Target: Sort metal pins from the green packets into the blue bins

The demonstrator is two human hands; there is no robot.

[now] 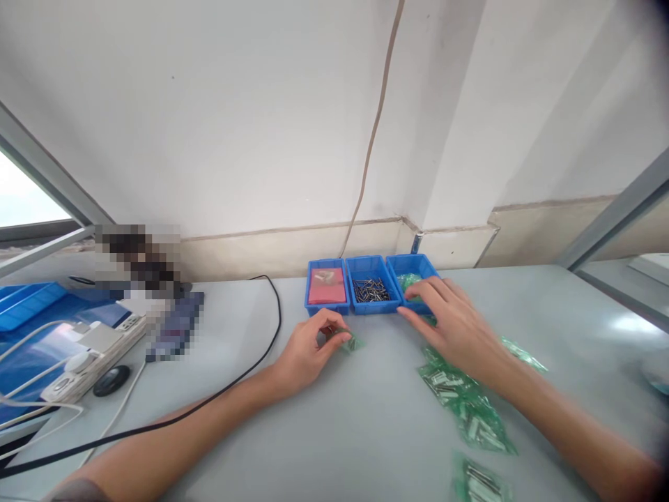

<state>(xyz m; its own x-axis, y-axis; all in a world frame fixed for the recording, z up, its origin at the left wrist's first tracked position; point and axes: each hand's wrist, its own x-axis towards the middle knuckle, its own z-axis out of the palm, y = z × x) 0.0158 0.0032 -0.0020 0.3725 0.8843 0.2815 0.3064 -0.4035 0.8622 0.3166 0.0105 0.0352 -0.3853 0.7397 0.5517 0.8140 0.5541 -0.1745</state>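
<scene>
My left hand [308, 352] is in front of the left and middle blue bins, thumb and fingers pinched on a small green plastic bag [354, 342]. What the bag contains is hard to make out. My right hand [452, 317] reaches over the right blue bin [406, 262], thumb and fingers apart, with green plastic [409, 281] beneath its fingertips inside that bin. Below my right wrist, several green bags [483, 427] of silvery metal pins lie on the table, some partly hidden by the hand.
The middle blue bin [389, 307] contains many small metal pins, the left blue bin [310, 307] a red packet. A black cable [279, 307] crosses by my left arm. Power strips [63, 387] and a black mouse [111, 381] lie left. A wall stands behind the table [387, 432].
</scene>
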